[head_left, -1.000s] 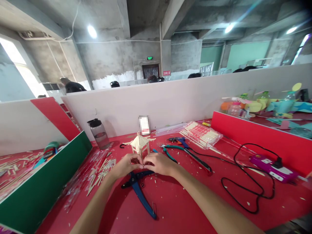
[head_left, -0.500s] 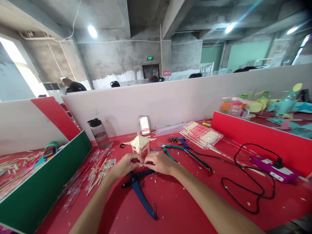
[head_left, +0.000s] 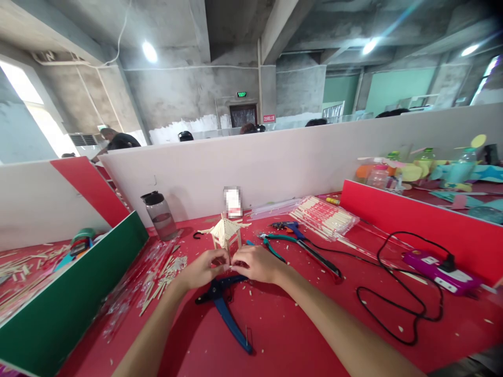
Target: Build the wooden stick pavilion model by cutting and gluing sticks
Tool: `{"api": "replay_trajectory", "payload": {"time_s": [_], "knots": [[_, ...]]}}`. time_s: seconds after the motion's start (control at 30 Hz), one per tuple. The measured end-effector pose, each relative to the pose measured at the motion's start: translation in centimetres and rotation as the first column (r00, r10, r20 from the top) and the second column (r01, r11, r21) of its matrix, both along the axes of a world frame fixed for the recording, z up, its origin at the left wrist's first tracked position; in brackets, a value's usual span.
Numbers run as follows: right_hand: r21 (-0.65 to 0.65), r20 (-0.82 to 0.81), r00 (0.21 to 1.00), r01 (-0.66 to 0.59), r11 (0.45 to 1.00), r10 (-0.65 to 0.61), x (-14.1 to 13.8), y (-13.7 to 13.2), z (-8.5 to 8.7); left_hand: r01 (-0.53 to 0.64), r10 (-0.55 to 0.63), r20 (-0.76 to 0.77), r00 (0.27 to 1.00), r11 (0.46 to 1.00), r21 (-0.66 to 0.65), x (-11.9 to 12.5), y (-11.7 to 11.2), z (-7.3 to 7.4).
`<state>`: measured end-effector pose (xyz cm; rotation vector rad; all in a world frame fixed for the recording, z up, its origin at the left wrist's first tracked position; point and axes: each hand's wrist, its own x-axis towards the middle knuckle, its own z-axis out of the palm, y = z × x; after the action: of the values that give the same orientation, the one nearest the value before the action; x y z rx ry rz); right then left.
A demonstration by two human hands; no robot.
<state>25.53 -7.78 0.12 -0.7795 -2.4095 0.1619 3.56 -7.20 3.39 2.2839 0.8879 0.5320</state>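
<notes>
A small pavilion model of pale wooden sticks [head_left: 226, 229], with a peaked roof on thin posts, stands on the red table. Just in front of it, my left hand [head_left: 205, 268] and my right hand [head_left: 253, 263] meet fingertip to fingertip. Both are closed in a pinch at the foot of the model. Whatever lies between the fingertips is too small and covered to make out. Below the hands lies a blue-handled cutter [head_left: 228, 314], partly under the fingers. Teal-handled pliers [head_left: 275, 246] rest right of my right hand.
A blue glue gun [head_left: 291, 226] lies behind the pliers, its black cord running to a purple power strip [head_left: 440, 269]. Bagged sticks [head_left: 324, 217] lie at the back right. Cut sticks [head_left: 165, 277] litter the left, near a water bottle [head_left: 159, 217]. Green [head_left: 78, 293] and red [head_left: 424, 230] dividers flank the table.
Both hands stay pinched together in nearly the same spot, with only slight finger shifts. The model and tools have not moved.
</notes>
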Motion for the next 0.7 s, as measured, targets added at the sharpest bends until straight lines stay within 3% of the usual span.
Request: {"api": "replay_trajectory", "payload": {"time_s": [0.53,0.7], "knots": [[-0.008,-0.017,1.0,0.011,1.0,-0.011,-0.25,-0.17,-0.12,-0.034,0.034,-0.002,0.999,0.999,0.03,-0.09,0.21,-0.18],[-0.017,-0.075,0.994,0.084,0.996,-0.085,-0.21,-0.11,0.03,-0.1,0.101,-0.033,0.994,0.995,0.028,-0.62,0.34,0.19]]}}
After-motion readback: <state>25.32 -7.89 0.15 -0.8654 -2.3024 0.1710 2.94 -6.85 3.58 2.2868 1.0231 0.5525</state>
